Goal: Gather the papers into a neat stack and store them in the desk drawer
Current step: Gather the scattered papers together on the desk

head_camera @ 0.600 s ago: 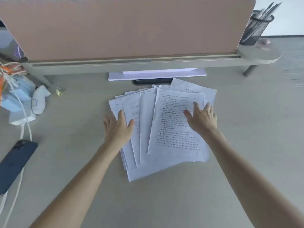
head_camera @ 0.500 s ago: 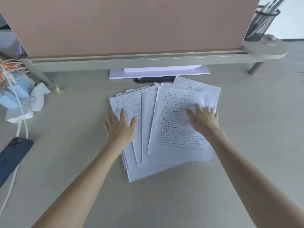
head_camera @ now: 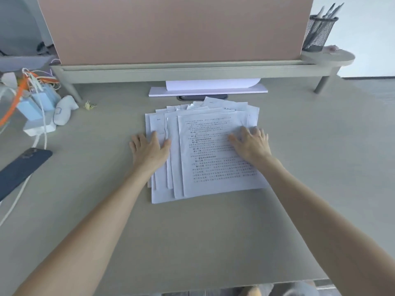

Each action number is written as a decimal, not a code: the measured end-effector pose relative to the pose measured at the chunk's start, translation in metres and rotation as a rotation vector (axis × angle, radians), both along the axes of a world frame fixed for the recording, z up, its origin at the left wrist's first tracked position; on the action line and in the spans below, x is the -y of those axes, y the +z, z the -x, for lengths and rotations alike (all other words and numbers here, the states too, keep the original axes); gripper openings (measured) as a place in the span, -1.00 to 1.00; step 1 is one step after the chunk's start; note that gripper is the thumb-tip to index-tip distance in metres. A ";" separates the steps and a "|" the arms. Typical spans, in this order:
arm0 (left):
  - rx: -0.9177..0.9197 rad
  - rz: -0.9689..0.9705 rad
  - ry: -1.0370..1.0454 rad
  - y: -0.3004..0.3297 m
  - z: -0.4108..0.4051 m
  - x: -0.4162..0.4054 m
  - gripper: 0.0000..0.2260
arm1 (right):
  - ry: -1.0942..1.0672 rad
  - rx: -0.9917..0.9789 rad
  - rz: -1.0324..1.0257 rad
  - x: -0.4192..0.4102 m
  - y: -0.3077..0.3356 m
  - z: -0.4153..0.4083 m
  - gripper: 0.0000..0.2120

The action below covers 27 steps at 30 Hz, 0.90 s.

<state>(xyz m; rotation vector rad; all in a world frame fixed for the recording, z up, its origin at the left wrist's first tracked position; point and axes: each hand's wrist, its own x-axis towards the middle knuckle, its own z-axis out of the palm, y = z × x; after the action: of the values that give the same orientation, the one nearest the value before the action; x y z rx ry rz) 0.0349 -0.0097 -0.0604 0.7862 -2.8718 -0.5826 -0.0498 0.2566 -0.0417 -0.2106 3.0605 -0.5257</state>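
Papers (head_camera: 205, 154) lie in the middle of the grey bench (head_camera: 213, 242), fanned into a loose overlapping pile, edges not aligned. Top sheet carries printed text; several sheets stick out along the left side and at the far edge, and one lower sheet juts out at the near left corner.

Left hand (head_camera: 149, 149) rests flat, palm down, on the left margin of the pile. Fingers extended, nothing gripped; thumb lies on the paper, outer fingers partly over bare bench.

Right hand (head_camera: 251, 145) rests flat, palm down, on the right part of the top sheet. Fingers spread toward the far right corner, nothing gripped. Both forearms reach in from the near edge.

Beyond the pile: a white flat board (head_camera: 208, 91) just past the far edge of the papers, under a raised shelf (head_camera: 192, 71) that carries a pinkish-brown panel (head_camera: 171, 28). A dark slim object shows between board and papers; what it is cannot be told. Mesh pen holder (head_camera: 318, 33) with pens stands on the right end of the shelf.

Left side of the bench: dark phone (head_camera: 21, 167) near the edge, white cable (head_camera: 19, 195) beside it, white adapter (head_camera: 38, 129), light blue boxes (head_camera: 36, 105) with orange and white cords. All well apart from the papers. No drawer visible in this view.
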 end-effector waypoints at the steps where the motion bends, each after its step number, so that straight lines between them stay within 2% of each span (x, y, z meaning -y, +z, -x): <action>1: -0.003 -0.005 -0.012 0.000 -0.002 0.000 -0.51 | 0.010 -0.001 -0.013 0.001 -0.003 -0.002 -0.35; 7: -0.066 -0.052 -0.086 0.001 0.014 -0.003 -0.46 | 0.083 0.024 0.139 0.026 -0.004 0.002 -0.35; 10: -0.105 -0.092 -0.128 0.000 0.025 0.001 -0.58 | 0.086 0.059 0.173 0.027 0.004 0.012 -0.40; 12: -0.140 -0.126 -0.153 -0.002 0.029 0.004 -0.68 | 0.074 0.032 0.116 0.025 0.000 0.017 -0.40; 15: -0.102 -0.119 -0.166 -0.001 0.028 0.001 -0.48 | 0.092 -0.034 0.018 0.033 -0.014 0.016 -0.38; 19: -0.135 -0.216 -0.129 0.003 0.022 -0.003 -0.37 | 0.105 0.050 0.319 0.052 -0.001 0.006 -0.41; 21: -0.208 -0.354 -0.117 0.008 0.017 -0.004 -0.38 | 0.081 0.107 0.481 0.053 0.005 0.002 -0.39; 24: -0.336 -0.512 -0.078 0.015 0.011 -0.011 -0.41 | -0.028 0.080 0.648 0.046 0.009 0.003 -0.41; 27: -0.490 -0.740 0.058 0.022 0.015 -0.015 -0.35 | -0.143 0.105 0.836 0.038 0.014 0.009 -0.43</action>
<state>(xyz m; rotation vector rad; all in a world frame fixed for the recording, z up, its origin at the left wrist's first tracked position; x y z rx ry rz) 0.0204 0.0054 -0.0388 0.6589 -2.1547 -1.6091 -0.0587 0.2184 -0.0278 0.0289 2.5697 -1.7224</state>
